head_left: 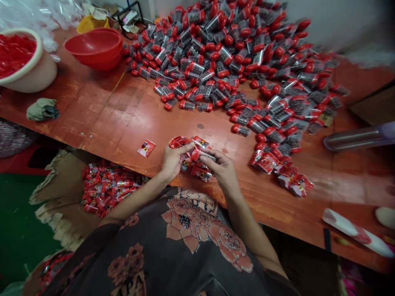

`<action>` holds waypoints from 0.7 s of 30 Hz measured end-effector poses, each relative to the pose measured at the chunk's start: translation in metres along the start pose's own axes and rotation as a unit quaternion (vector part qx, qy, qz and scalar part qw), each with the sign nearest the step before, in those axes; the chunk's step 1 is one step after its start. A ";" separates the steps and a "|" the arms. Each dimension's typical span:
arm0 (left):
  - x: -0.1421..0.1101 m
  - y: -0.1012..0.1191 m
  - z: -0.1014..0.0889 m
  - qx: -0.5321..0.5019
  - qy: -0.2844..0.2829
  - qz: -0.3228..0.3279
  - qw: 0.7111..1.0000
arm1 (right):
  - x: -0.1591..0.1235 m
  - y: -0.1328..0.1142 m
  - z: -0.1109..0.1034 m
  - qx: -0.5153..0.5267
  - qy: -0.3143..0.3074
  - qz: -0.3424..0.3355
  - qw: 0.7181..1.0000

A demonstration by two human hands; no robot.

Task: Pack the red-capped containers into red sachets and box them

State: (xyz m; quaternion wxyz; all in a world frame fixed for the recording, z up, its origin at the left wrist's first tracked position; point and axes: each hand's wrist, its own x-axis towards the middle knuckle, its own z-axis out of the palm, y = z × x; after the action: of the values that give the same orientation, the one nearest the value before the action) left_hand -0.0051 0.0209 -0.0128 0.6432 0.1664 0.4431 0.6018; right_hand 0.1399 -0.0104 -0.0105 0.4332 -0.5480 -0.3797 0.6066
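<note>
Scuffed wooden table [101,123], red-capped tubes [216,53], left hand [174,160], right hand [220,168] pinching glossy sachets [200,172]

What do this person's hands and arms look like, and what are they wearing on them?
The left hand and right hand are bare, with no gloves. The forearms are bare too, emerging from the short dark sleeves of a dark top printed with salmon-pink flowers.

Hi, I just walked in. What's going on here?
A person holds a bunch of small red foil packets in their left hand and right hand. A large heap of clear tubes with red caps covers the orange wooden table. More packets lie in a torn cardboard box below.
</note>
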 end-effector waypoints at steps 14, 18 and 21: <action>-0.008 -0.003 -0.009 0.055 -0.018 -0.018 0.998 | -0.010 0.032 0.025 0.030 0.109 -0.064 0.992; -0.012 -0.006 -0.008 0.054 -0.023 -0.026 0.998 | -0.012 0.034 0.030 0.004 0.152 -0.136 0.979; -0.012 -0.005 -0.011 0.049 -0.025 -0.032 0.998 | -0.010 0.030 0.028 0.018 0.124 -0.099 0.987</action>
State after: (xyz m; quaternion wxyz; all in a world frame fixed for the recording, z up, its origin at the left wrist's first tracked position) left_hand -0.0088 0.0052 -0.0185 0.6637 0.1984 0.4612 0.5544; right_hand 0.1089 -0.0299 -0.0322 0.5445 -0.5711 -0.3646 0.4944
